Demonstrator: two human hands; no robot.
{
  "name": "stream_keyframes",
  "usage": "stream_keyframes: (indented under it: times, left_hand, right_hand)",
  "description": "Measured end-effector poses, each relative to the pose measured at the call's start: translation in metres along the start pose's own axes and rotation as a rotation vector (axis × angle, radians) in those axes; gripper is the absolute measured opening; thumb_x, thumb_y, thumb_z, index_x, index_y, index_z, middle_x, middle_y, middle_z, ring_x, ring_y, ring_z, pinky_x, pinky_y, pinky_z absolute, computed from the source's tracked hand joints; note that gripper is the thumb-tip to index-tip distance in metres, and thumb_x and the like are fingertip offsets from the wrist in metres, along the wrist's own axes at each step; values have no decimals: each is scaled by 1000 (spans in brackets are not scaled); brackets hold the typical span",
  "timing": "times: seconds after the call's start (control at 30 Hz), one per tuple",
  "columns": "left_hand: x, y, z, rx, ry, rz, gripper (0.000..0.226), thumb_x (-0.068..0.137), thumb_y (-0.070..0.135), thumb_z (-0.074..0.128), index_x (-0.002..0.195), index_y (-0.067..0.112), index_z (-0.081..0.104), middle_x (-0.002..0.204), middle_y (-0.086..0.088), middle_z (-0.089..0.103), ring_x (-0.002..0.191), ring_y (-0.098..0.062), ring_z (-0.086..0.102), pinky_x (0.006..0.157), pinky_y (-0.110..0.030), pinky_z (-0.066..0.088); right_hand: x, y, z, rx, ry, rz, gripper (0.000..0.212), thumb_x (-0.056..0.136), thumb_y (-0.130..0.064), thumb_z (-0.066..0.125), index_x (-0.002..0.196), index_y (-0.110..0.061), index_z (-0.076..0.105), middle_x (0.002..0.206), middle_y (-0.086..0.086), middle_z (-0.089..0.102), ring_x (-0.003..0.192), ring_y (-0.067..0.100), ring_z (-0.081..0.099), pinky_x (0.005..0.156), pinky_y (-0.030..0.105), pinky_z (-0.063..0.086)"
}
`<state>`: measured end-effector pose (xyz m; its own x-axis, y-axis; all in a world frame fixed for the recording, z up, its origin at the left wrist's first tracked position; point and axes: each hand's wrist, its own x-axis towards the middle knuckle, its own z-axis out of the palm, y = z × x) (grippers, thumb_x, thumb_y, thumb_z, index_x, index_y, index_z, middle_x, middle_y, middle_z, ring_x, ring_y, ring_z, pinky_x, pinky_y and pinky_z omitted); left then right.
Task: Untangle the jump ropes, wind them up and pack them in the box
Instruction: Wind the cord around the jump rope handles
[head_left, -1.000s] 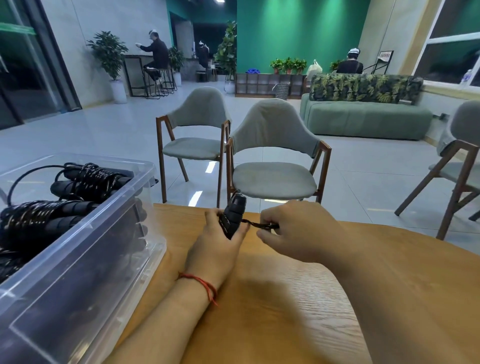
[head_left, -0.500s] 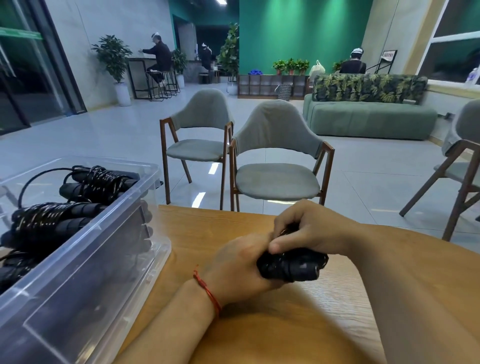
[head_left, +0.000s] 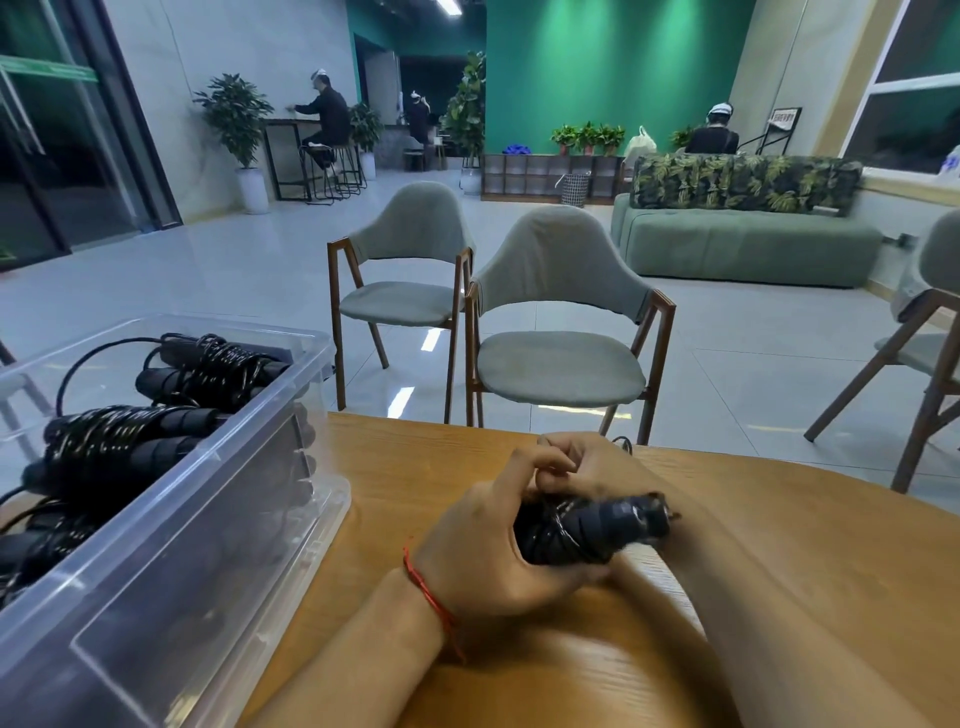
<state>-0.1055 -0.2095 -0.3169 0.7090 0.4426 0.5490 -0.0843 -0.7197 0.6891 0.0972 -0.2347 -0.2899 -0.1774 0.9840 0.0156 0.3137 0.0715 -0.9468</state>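
A black jump rope (head_left: 592, 527), wound around its handles into a bundle, lies sideways over the wooden table (head_left: 779, 597). My left hand (head_left: 493, 551) grips the bundle from below and the left. My right hand (head_left: 587, 467) reaches over the top, its fingers pinching the cord on the bundle's far side. A clear plastic box (head_left: 171, 519) stands at the left on the table, holding several wound black jump ropes (head_left: 119, 441).
Two grey chairs (head_left: 561, 322) with wooden frames stand just beyond the table's far edge, a third at the right. A green sofa (head_left: 743, 244) sits farther back. People sit in the distance.
The bundle went from upright in my left hand to lying sideways. Both hands came nearer to me, and my right hand shifted from pulling the cord end to pressing over the bundle.
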Motion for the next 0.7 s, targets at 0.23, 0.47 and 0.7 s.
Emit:
stream_keyframes:
  times: [0.23, 0.47, 0.7]
  left_hand:
    - [7, -15, -4, -310, 484, -384, 31, 97, 44, 70, 120, 23, 70, 95, -10, 76, 78, -29, 76, 68, -44, 61]
    - [16, -28, -16, -488, 626, -729, 48, 97, 64, 59, 115, 20, 68, 92, -14, 76, 69, -34, 76, 57, -42, 58]
    - [12, -49, -25, -436, 738, -780, 60, 90, 66, 43, 117, 16, 62, 81, -16, 68, 63, -30, 69, 49, -34, 46]
  right_hand:
    - [5, 11, 37, -268, 320, 27, 19, 107, -51, 55, 110, -38, 69, 95, -7, 73, 91, 11, 68, 89, 46, 58]
    - [5, 6, 36, -743, 262, 59, 20, 106, -55, 54, 104, -39, 66, 87, -17, 64, 84, 5, 58, 72, 35, 53]
    - [-9, -35, 25, -943, 128, -32, 20, 105, -55, 55, 93, -39, 60, 74, -16, 57, 72, 4, 55, 60, 23, 34]
